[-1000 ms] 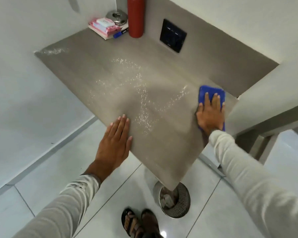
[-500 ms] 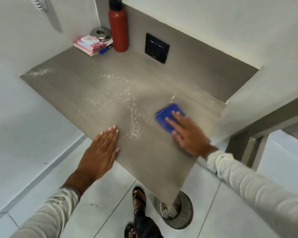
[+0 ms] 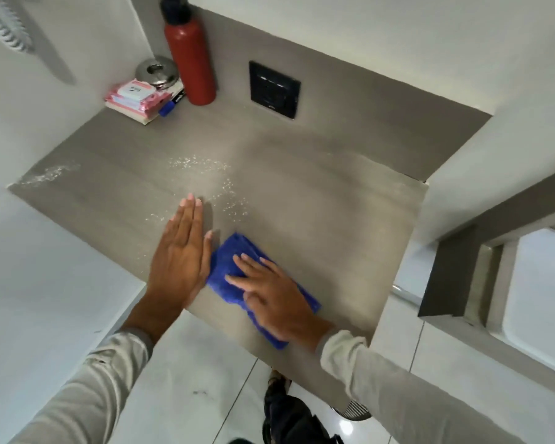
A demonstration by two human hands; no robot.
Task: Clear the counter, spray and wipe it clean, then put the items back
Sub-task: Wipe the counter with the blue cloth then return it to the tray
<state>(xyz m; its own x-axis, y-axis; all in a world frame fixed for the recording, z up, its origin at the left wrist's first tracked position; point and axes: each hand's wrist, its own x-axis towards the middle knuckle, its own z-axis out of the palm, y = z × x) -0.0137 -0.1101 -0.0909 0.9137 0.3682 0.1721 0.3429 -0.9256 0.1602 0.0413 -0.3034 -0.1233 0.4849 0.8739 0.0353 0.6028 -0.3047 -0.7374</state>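
A grey counter (image 3: 318,203) carries white spray droplets (image 3: 205,174) across its middle and left end. My right hand (image 3: 269,299) lies flat on a folded blue cloth (image 3: 228,267) near the counter's front edge, pressing it down. Just left of the cloth, my left hand (image 3: 180,254) rests flat on the counter with fingers straight and together, holding nothing. The right half of the counter looks smeared and free of droplets.
In the far left corner stand a red bottle (image 3: 189,65), a round metal dish (image 3: 156,72), a pink packet stack (image 3: 135,99) and a blue-capped marker (image 3: 170,105). A black switch panel (image 3: 274,89) sits on the back wall. A metal bin (image 3: 353,411) shows below the counter.
My right hand has dragged the blue cloth from the counter's right end leftward and toward the front edge, up to my left hand. Droplets on the right side are gone.
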